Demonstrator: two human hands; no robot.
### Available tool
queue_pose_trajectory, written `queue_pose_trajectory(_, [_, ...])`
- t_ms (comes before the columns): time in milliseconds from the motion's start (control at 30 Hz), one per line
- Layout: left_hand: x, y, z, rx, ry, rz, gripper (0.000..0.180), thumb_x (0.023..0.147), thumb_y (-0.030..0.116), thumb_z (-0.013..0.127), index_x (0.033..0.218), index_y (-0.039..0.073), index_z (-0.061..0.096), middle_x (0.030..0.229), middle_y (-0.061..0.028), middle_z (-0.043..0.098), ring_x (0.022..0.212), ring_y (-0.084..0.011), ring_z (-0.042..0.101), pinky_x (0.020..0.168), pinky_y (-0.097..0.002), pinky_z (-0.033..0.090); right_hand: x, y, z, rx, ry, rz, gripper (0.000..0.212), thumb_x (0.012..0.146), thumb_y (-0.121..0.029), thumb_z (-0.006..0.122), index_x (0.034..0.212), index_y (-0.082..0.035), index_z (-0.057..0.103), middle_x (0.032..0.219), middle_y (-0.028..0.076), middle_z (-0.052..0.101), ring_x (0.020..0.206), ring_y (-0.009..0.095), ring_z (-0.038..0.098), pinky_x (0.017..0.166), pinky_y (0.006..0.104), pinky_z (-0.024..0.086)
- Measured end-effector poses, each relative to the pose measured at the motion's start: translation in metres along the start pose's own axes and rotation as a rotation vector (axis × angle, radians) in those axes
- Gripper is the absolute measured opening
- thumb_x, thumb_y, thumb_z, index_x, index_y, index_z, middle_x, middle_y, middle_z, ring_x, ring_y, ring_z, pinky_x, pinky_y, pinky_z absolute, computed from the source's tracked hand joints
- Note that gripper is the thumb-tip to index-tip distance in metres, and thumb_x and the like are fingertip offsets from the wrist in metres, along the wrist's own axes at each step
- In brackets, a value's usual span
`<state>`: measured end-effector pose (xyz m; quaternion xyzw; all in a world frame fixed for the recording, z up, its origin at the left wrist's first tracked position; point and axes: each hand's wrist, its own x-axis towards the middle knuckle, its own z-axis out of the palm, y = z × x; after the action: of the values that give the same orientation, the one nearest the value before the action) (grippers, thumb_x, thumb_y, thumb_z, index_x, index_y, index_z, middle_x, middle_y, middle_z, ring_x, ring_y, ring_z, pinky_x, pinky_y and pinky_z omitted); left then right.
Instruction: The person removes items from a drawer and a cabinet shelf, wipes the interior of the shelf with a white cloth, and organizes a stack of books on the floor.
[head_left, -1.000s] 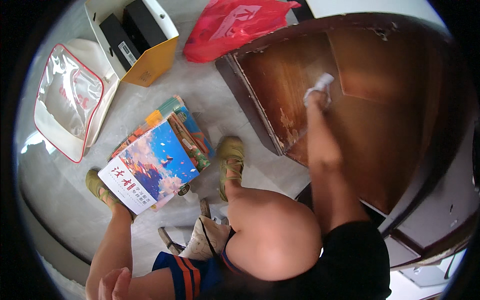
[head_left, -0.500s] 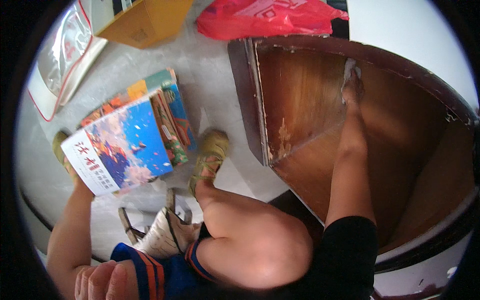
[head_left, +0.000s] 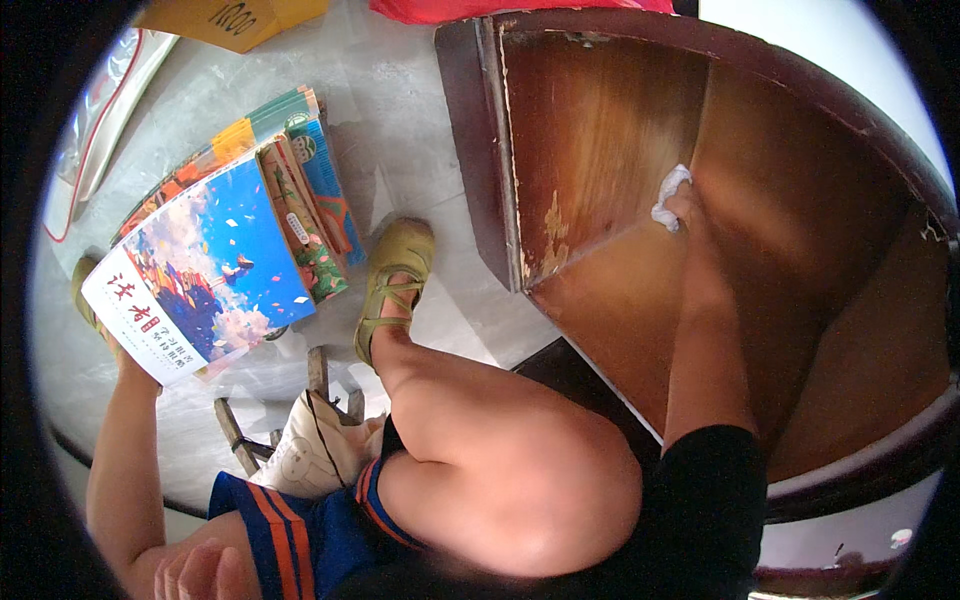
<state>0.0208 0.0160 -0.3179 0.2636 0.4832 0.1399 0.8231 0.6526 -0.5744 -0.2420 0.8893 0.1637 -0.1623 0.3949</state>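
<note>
My right arm reaches into a dark red-brown wooden cabinet (head_left: 468, 150) with worn, chipped edges. Inside it, my right hand (head_left: 686, 208) is closed around a crumpled white cloth (head_left: 664, 196), which is low against the inner walls, near the corner where they meet the bottom panel. Part of that hand's fingers is hidden by the cloth. My left hand (head_left: 205, 572) lies on my left thigh at the lower left, its fingers loosely extended, with nothing seen in it; the frame edge cuts it off.
A stack of books and magazines (head_left: 235, 265) lies by my feet, a blue-and-white cover on top. Behind it are a yellow cardboard box (head_left: 235, 22) and a clear bag with red piping (head_left: 95, 130). A red plastic bag (head_left: 430, 8) touches the cabinet's far side. A small wooden stool (head_left: 235, 435) stands near my legs.
My right hand and the cloth have moved nearer and slightly left, from high on the cabinet's inner wall to lower down. The whole view has shifted a little. My left hand stays on the thigh.
</note>
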Motion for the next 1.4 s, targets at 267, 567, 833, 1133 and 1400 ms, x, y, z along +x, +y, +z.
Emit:
queue_pose_trajectory(267, [-0.018, 0.014, -0.028, 0.075, 0.021, -0.038, 0.048, 0.085, 0.038, 0.052, 0.12, 0.005, 0.055, 0.111, -0.011, 0.061, 0.096, -0.0279, 0.062, 0.078, -0.0372, 0.053, -0.083, -0.101, -0.029, 1.061, -0.609, -0.046, 0.047, 0.067, -0.005, 0.067, 0.111, -0.004, 0.05, 0.1, 0.006, 0.059, 0.093, 0.021, 0.06, 0.078, 0.0387, 0.051])
queue_pose_trajectory(567, [-0.071, 0.079, 0.068, 0.881, -0.154, 0.142, 0.045, 0.084, 0.03, 0.059, 0.12, 0.003, 0.055, 0.11, -0.0131, 0.061, 0.096, -0.0295, 0.062, 0.076, -0.0362, 0.054, -0.114, -0.146, -0.026, 0.397, 0.054, 0.277, 0.049, 0.077, -0.013, 0.062, 0.122, -0.019, 0.043, 0.111, 0.021, 0.059, 0.1, 0.042, 0.058, 0.085, 0.0479, 0.047])
queue_pose_trajectory(833, [-0.249, 0.204, 0.135, 1.835, -0.903, 0.536, 0.044, 0.083, 0.024, 0.065, 0.12, 0.001, 0.055, 0.108, -0.0149, 0.061, 0.095, -0.0309, 0.062, 0.073, -0.0354, 0.055, -0.212, -0.206, -0.065, 0.51, -0.104, 0.253, 0.066, 0.081, -0.018, 0.059, 0.14, -0.018, 0.031, 0.133, 0.026, 0.042, 0.117, 0.041, 0.049, 0.095, 0.045, 0.042])
queue_pose_trajectory(1133, [-0.27, 0.211, 0.1, 1.907, -0.693, 0.579, 0.051, 0.069, 0.006, 0.066, 0.118, 0.002, 0.054, 0.1, -0.0116, 0.059, 0.086, -0.0255, 0.058, 0.076, -0.0368, 0.046, -0.32, -0.265, -0.118, 0.778, -0.15, 0.044, 0.06, 0.079, -0.018, 0.06, 0.135, -0.013, 0.039, 0.129, 0.021, 0.049, 0.123, 0.037, 0.043, 0.101, 0.0415, 0.037])
queue_pose_trajectory(1400, [-0.263, 0.22, 0.076, 1.848, -0.513, 0.482, 0.052, 0.072, 0.01, 0.069, 0.119, 0.003, 0.05, 0.103, -0.0167, 0.058, 0.094, -0.035, 0.057, 0.079, -0.0431, 0.046, -0.458, -0.303, -0.228, 0.961, -0.05, -0.554, 0.056, 0.079, -0.019, 0.063, 0.131, -0.01, 0.045, 0.124, 0.02, 0.052, 0.119, 0.035, 0.047, 0.099, 0.0402, 0.039])
